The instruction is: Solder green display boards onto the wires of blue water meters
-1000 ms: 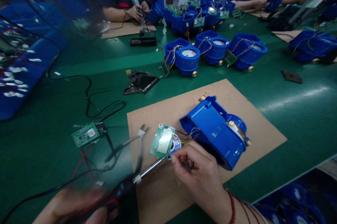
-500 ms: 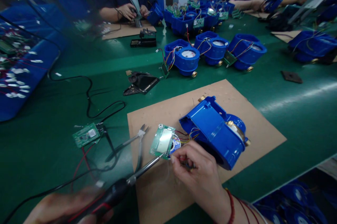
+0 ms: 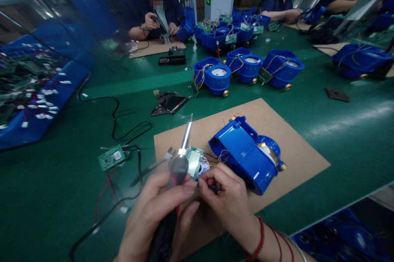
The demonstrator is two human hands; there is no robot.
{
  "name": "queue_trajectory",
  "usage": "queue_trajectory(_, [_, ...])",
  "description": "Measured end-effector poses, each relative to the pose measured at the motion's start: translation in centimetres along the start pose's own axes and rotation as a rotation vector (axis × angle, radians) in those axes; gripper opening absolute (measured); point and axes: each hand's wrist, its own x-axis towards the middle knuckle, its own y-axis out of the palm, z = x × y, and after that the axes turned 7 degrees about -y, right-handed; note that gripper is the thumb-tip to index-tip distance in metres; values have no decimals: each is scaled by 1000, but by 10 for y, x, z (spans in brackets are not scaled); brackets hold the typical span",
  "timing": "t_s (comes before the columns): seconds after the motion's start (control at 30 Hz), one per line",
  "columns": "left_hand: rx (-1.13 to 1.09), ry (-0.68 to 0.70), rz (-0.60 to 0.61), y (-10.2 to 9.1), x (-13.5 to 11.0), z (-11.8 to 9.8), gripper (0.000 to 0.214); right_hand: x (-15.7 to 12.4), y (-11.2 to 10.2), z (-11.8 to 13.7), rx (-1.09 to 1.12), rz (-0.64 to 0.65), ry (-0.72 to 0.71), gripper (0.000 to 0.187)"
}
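Note:
My left hand (image 3: 160,208) is wrapped round a soldering iron (image 3: 185,139), whose metal tip points up and away from me. Its thumb and fingertips reach close to my right hand (image 3: 229,196). My right fingers are pinched at the lower edge of a green circuit board (image 3: 195,162); what they grip is too small to make out. Coloured wires (image 3: 212,157) run from this board to a blue meter housing (image 3: 246,151), tipped on its side on a cardboard sheet (image 3: 295,155). Behind the iron, cutting pliers (image 3: 154,165) are partly hidden.
Another circuit board (image 3: 112,157) with red wires lies at left, by a black cable (image 3: 115,110). A blue bin (image 3: 58,108) holds boards and connectors. Beyond are a black stand (image 3: 170,103), several blue meters (image 3: 215,77), and co-workers' hands (image 3: 150,21).
My left hand has come right and turned the soldering iron upward, its tip leaving the board's edge. My right hand stays pinched by the board. The view has shifted slightly.

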Motion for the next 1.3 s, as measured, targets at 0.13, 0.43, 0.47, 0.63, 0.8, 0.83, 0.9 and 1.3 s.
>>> queue_trajectory(0.13, [-63,39,106,19,11,-17,44,-1,1,-2,26,-28,-35,8])
queue_trajectory(0.43, [-117,151,166,20,18,-23,48,0,-2,-1,68,-3,-60,10])
queue_trajectory(0.47, [-118,163,176,19,18,-22,48,0,-2,-1,66,-2,-63,10])
queue_trajectory(0.63, [-66,170,170,11,25,-15,47,0,-1,-2,17,-9,-68,5])
queue_trajectory(0.8, [-20,121,169,5,37,-6,47,1,-2,-1,35,-37,-68,10])
queue_trajectory(0.83, [-26,118,176,5,37,-5,47,1,-3,-1,55,-38,-64,12])
queue_trajectory(0.9, [-26,103,172,5,35,-1,45,1,-4,-1,84,-48,-53,11])
queue_trajectory(1.3, [21,116,137,7,10,35,37,3,-10,3,148,-1,-56,6])
